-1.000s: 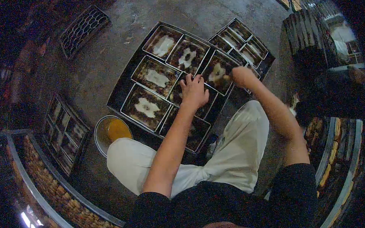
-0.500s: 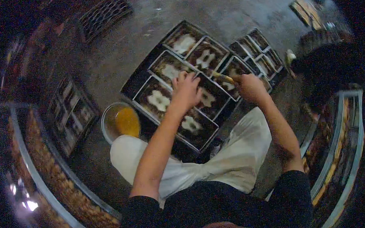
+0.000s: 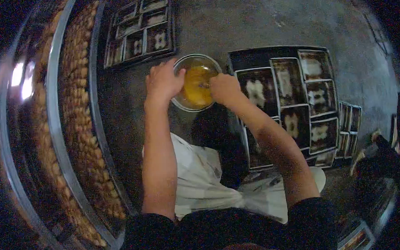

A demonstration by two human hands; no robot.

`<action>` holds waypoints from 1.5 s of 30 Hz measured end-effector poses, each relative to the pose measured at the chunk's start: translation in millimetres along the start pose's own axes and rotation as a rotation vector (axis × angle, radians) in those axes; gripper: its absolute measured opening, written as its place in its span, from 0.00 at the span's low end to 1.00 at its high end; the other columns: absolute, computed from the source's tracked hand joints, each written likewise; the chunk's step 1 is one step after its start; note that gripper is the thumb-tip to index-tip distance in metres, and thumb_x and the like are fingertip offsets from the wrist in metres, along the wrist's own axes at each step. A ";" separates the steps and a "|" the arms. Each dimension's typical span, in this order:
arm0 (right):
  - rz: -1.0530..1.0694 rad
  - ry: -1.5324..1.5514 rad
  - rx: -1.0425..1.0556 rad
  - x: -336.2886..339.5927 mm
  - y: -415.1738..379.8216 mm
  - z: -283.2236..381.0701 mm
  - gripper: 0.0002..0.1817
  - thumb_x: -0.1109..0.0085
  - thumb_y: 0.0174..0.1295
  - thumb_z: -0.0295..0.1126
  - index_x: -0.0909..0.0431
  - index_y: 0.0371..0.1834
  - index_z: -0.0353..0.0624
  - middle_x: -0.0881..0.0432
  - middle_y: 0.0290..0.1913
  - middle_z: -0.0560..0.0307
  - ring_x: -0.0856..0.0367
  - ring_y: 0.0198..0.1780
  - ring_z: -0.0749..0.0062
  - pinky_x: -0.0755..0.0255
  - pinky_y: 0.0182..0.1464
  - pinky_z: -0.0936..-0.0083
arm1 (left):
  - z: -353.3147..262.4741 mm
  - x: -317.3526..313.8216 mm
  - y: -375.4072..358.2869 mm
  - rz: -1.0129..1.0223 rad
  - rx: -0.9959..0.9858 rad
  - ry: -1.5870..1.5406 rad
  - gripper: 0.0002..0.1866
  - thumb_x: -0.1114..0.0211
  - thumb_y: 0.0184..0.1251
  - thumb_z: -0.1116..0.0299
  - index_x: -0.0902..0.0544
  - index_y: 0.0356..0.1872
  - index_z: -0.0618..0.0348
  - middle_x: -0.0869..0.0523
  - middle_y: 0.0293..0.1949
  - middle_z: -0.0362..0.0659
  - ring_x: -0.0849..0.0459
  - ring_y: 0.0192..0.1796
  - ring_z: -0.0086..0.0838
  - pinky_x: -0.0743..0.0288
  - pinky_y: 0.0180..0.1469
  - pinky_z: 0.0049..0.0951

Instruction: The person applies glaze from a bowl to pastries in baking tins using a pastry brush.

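A round metal bowl (image 3: 176,102) with a bright rim holds a yellow liquid (image 3: 194,93). My left hand (image 3: 164,82) grips its left rim, the thumb over the edge and the fingers along the outside. At the opposite edge, my right hand (image 3: 225,89) is closed, knuckles down at the bowl. The brush it held a moment ago is mostly hidden by the fist; only a small dark patch shows in the liquid beside it. Right of the bowl lies a group of dark rectangular pans (image 3: 295,105) with light metal rims and pale patches in their middles, partly behind my right forearm.
Another set of rimmed pans (image 3: 139,28) lies at the upper left, and a smaller set (image 3: 349,126) at the right. Long racks (image 3: 82,107) filled with rows of brownish pieces run down the left side. A dark-clothed person (image 3: 377,165) is at the far right.
My view has turned left. Both hands have moved from over the pans to the bowl: the left one has taken its rim, the right one has brought the brush down into it.
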State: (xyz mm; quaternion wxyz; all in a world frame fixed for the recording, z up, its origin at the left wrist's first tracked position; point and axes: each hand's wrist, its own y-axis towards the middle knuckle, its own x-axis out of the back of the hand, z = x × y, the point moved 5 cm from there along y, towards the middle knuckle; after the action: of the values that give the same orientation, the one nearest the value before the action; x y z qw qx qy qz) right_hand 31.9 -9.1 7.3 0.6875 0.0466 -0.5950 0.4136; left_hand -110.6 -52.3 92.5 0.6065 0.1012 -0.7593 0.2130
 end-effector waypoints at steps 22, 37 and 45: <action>-0.013 0.079 0.160 -88.9 78.5 -11.5 0.18 0.47 0.54 0.43 0.22 0.45 0.47 0.20 0.42 0.46 0.21 0.44 0.52 0.25 0.43 0.61 | 2.0 34.9 -26.8 -0.138 0.095 -0.240 0.26 0.42 0.56 0.51 0.24 0.51 0.58 0.20 0.46 0.55 0.22 0.49 0.48 0.29 0.53 0.41; -0.054 0.227 0.056 -62.6 -2.1 -24.1 0.13 0.46 0.51 0.36 0.19 0.29 0.36 0.20 0.30 0.38 0.21 0.35 0.44 0.27 0.39 0.56 | -20.6 31.7 -15.1 -0.243 0.067 -0.474 0.22 0.42 0.56 0.56 0.22 0.47 0.61 0.19 0.45 0.52 0.21 0.48 0.44 0.29 0.51 0.41; -0.145 1.100 0.101 -17.0 -100.5 -107.9 0.19 0.51 0.64 0.46 0.22 0.46 0.44 0.31 0.18 0.72 0.37 0.19 0.89 0.43 0.20 0.87 | -107.4 44.5 9.1 -0.512 -0.318 -0.710 0.16 0.43 0.57 0.66 0.21 0.44 0.63 0.17 0.40 0.52 0.20 0.43 0.44 0.29 0.48 0.37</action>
State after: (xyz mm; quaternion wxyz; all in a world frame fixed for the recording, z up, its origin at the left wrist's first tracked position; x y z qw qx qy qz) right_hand 179.6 -23.4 4.7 0.9205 -0.1024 -0.1233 0.3563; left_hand -30.9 8.4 152.2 0.3499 0.2579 -0.8938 -0.1106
